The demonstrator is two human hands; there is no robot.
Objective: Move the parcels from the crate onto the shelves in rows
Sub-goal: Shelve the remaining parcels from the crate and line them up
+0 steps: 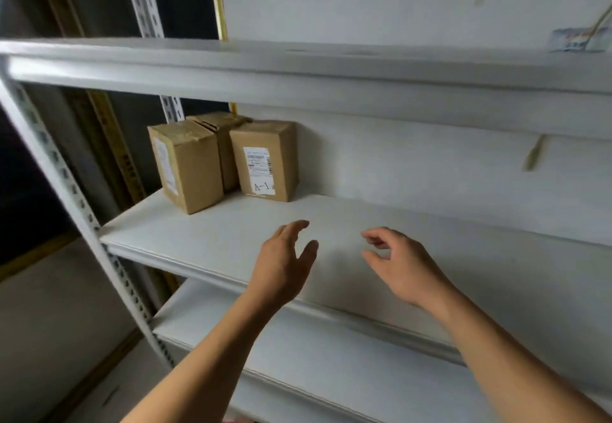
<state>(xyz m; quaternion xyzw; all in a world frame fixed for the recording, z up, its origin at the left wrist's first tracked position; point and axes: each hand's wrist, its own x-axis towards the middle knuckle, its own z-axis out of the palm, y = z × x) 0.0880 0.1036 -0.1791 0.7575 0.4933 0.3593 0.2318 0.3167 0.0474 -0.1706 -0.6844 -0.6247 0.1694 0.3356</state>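
Note:
Three brown cardboard parcels stand at the far left of the middle shelf [414, 224]. The left parcel [188, 167] is nearest the shelf's front. A second parcel [223, 144] is half hidden behind it. The right parcel [266, 161] carries a white label marked A-1. My left hand [284, 260] hovers over the shelf's front part, right of the parcels, fingers relaxed and holding nothing. My right hand [400, 263] is beside it, fingers loosely curled, also holding nothing. The crate is out of view.
A white metal rack has an upper shelf [298, 68] above and a lower shelf [331, 363] below. A perforated upright post [66, 177] runs down the left side. A white wall stands behind the rack, with floor at the lower left.

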